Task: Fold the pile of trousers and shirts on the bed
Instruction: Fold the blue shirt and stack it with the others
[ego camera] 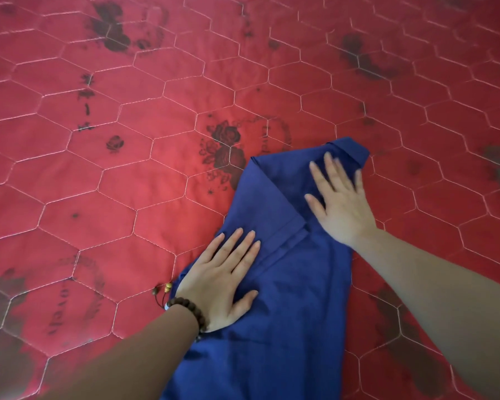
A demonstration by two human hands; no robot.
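A folded blue garment (286, 284) is pressed flat on the red quilted bed (127, 183) by the left hand (225, 281) and right hand (341, 209); fingers straight, nothing gripped

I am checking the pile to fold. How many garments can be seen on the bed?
1. A blue garment lies on the red bedspread, lower centre, with the left hand and right hand flat on it. Others may lie outside the view.

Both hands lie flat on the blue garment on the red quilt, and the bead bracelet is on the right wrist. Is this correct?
Not quite. The head view shows the bead bracelet on the left wrist, not the right. The rest holds: the left hand and right hand lie flat on the blue garment on the red quilt.
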